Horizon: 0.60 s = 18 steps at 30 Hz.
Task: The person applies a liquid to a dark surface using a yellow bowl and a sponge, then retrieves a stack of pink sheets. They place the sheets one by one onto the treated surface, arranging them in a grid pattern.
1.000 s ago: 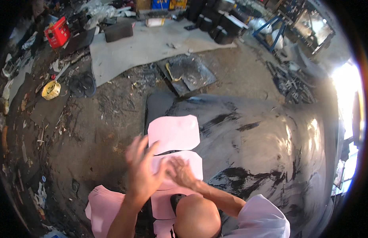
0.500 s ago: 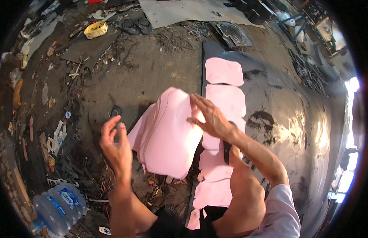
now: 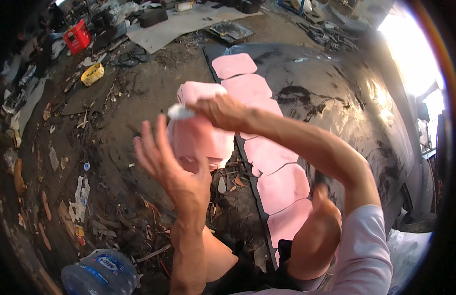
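Note:
A stack of pink sheets [image 3: 215,145] with rounded, wavy edges lies on the ground in front of me. Over its far part my right hand [image 3: 219,111] is closed round a small white object [image 3: 180,112], smeared by motion so its kind is unclear. My left hand [image 3: 174,164] hovers at the stack's near left side with fingers spread, holding nothing. To the right, a row of similar pink pieces [image 3: 282,189] lies end to end along the edge of a large dark sheet [image 3: 326,118]. My right forearm crosses over part of that row.
A clear plastic water jug [image 3: 101,275] lies at the lower left among scraps and litter. Farther off are a yellow container [image 3: 92,74], dark sandals [image 3: 130,57], a red bucket [image 3: 77,37] and a grey sheet [image 3: 154,35]. My bare right knee is beside the pink row.
My head view has shifted. My right hand, empty before at the stack's right edge, now grips a white object over the stack. My left hand has come nearer the stack, fingers spread.

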Available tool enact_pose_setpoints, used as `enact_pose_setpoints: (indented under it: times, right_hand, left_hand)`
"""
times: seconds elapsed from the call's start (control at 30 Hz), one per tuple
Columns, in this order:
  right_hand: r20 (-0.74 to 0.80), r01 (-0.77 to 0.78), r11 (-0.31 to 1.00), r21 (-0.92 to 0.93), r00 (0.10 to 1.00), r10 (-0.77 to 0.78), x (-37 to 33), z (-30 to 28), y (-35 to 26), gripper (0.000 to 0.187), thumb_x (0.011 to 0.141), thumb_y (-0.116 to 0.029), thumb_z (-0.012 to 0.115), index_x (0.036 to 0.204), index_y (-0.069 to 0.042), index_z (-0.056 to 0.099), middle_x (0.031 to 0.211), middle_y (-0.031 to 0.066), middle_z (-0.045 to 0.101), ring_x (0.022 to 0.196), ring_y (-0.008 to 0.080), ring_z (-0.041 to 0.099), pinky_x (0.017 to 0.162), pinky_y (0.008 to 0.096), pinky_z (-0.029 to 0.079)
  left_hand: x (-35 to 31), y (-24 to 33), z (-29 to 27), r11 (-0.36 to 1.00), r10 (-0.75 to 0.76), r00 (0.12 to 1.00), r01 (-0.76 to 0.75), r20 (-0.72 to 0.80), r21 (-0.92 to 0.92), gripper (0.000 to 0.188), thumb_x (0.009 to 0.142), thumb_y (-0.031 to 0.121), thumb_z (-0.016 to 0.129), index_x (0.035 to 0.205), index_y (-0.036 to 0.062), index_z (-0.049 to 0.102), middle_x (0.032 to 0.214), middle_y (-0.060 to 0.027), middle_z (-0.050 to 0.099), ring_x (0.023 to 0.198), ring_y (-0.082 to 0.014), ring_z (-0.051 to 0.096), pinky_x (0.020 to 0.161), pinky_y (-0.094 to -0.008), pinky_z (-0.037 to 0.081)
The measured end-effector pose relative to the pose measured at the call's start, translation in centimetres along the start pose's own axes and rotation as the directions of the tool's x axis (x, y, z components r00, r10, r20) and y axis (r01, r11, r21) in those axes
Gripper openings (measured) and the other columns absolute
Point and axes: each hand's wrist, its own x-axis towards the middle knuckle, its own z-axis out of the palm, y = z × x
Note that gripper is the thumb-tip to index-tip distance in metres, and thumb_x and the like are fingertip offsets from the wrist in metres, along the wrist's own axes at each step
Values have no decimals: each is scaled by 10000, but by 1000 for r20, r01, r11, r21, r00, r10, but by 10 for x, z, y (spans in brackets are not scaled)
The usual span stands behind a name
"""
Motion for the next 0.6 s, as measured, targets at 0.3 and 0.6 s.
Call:
enact_pose_setpoints:
  times: [0.3, 0.6]
  right_hand:
    - [69, -185, 571, 800, 973, 219, -149, -197, -71, 277, 975, -168, 839, 1202, -60, 722, 986, 83, 798, 927, 222, 802, 826, 372, 619]
    - [92, -765, 496, 411, 576, 812, -472, -186, -74, 499, 1038, -382, 744, 1399, -52, 646, 1341, 207, 729, 1129, 375, 752, 960, 482, 594]
  left_hand:
    - [-11, 99, -77, 908, 344, 919, -273, 192, -317, 269, 853, 30, 880, 1115, 52, 828, 954, -84, 757, 906, -284, 718, 903, -417, 550]
    - [-150, 127, 124, 611, 11, 656, 593, 754, -525, 357, 994, 131, 823, 1309, -17, 747, 1260, -118, 780, 1244, -199, 672, 1115, -369, 505]
